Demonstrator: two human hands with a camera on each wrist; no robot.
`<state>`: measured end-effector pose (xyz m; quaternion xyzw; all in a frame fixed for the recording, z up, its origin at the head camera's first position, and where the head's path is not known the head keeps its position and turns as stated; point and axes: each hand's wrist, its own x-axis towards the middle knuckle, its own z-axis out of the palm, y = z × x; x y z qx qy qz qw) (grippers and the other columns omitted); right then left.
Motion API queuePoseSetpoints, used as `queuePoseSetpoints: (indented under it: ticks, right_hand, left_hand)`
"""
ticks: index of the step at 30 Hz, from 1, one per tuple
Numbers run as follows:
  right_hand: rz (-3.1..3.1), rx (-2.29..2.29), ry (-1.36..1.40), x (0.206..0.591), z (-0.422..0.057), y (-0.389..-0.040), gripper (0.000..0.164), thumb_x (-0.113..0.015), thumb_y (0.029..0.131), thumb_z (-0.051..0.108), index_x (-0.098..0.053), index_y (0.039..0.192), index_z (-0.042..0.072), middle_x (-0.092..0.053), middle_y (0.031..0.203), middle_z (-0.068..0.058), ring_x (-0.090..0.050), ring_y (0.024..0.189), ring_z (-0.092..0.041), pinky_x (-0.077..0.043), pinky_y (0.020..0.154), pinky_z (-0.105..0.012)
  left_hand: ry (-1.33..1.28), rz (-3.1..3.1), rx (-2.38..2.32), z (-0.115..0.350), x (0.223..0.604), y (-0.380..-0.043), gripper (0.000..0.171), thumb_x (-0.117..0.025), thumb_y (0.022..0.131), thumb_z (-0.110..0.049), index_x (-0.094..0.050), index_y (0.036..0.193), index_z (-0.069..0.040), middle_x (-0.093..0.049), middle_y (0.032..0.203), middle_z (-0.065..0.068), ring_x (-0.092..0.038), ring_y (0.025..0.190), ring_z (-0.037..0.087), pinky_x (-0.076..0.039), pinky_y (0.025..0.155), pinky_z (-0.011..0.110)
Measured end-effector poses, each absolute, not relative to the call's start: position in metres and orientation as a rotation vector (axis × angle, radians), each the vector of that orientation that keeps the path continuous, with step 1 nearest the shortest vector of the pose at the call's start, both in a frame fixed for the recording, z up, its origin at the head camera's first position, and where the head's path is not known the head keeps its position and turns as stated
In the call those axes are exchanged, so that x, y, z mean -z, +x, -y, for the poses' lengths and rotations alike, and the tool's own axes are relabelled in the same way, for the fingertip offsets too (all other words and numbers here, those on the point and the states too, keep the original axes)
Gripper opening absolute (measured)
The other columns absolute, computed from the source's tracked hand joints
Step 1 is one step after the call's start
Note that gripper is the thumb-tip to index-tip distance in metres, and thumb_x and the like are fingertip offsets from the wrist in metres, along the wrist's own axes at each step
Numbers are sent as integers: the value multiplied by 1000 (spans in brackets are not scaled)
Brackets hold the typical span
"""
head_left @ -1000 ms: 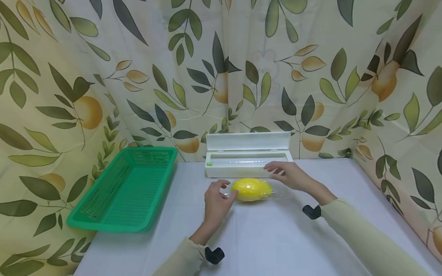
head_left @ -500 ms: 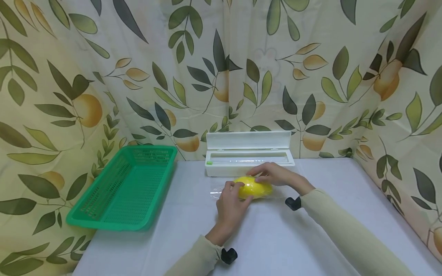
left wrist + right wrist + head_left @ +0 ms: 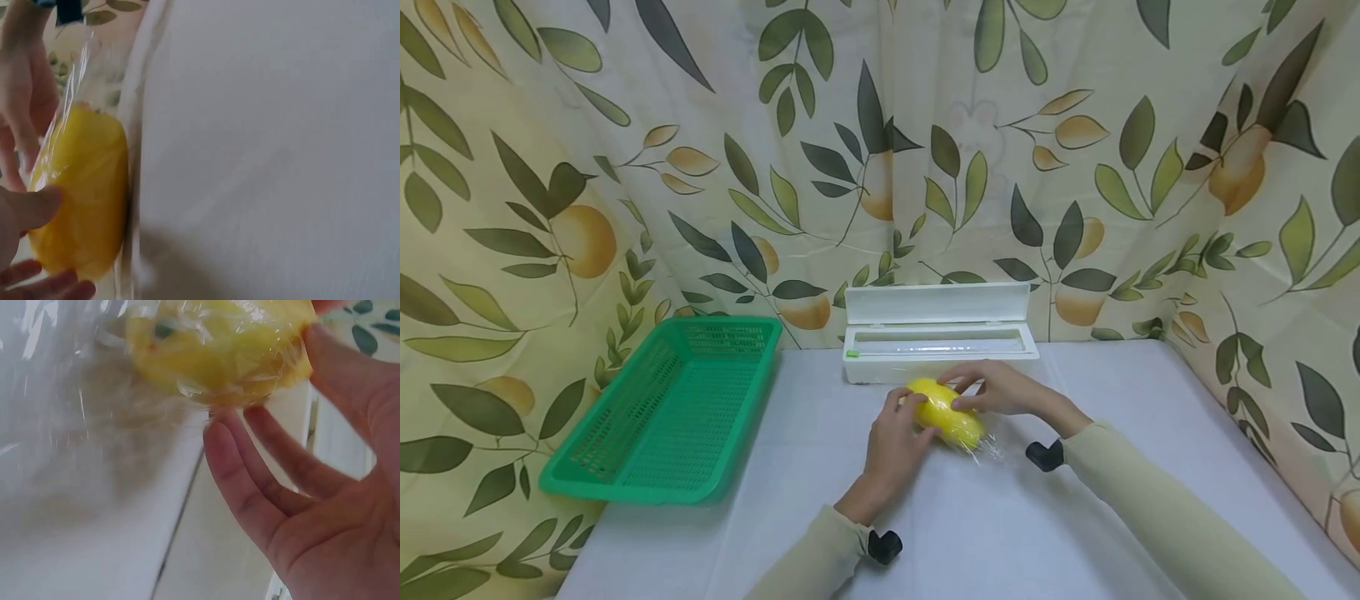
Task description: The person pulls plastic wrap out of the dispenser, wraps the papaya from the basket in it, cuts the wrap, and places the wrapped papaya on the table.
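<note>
A yellow oval fruit (image 3: 946,413), wrapped in clear cling film, is between my two hands in front of the white box. My left hand (image 3: 892,443) grips its left end, thumb on the near side and fingers on the far side. My right hand (image 3: 1000,387) holds its upper right side between thumb and fingertips. Loose cling film (image 3: 987,450) sticks out past its near right end. In the right wrist view the film spreads wide beside the fruit (image 3: 219,353), and a small dark green spot shows on the fruit's end.
Behind the hands stands a white cling film dispenser (image 3: 940,369), lid raised, a roll inside and a green slider at its left. A green plastic basket (image 3: 700,492) sits on the left of the white-clothed table (image 3: 970,533). A leaf-patterned curtain (image 3: 940,250) hangs behind and at both sides.
Both hands have closed in on the fruit; the right came left from beside the dispenser. The fruit has turned from lying crosswise to slanting, its right end nearer.
</note>
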<state>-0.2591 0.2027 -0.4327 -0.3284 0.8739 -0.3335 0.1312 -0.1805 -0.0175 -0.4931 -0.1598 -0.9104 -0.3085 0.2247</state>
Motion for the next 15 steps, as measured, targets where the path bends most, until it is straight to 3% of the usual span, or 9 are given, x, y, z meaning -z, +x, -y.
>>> queuePoseSetpoints:
  ticks: [4, 10, 15]
  right_hand:
    - [-2522, 1062, -878, 438, -204, -242, 48, -79, 92, 22, -64, 138, 13, -67, 128, -13, -71, 99, -26, -60, 75, -32]
    - [-2480, 1207, -724, 446, -199, -205, 53, -79, 91, 18, -61, 140, 11, -68, 112, -17, -73, 82, -22, -62, 69, -37]
    - [-2565, 1220, -703, 453, -193, -186, 54, -78, 91, 16, -59, 141, 10, -67, 111, -16, -70, 79, -16, -60, 66, -31]
  left_hand:
    - [-585, 2563, 895, 34, 491, -185, 43, -89, 82, -18, -70, 120, -9, -62, 131, 7, -66, 115, 21, -55, 96, 31]
    - [-790, 2623, 1060, 59, 488, -190, 37, -83, 86, -7, -71, 121, -10, -63, 138, 6, -63, 122, 19, -56, 85, 20]
    - [-976, 2569, 1078, 71, 487, -193, 39, -83, 86, -4, -70, 122, -6, -63, 138, 9, -62, 126, 25, -59, 88, 33]
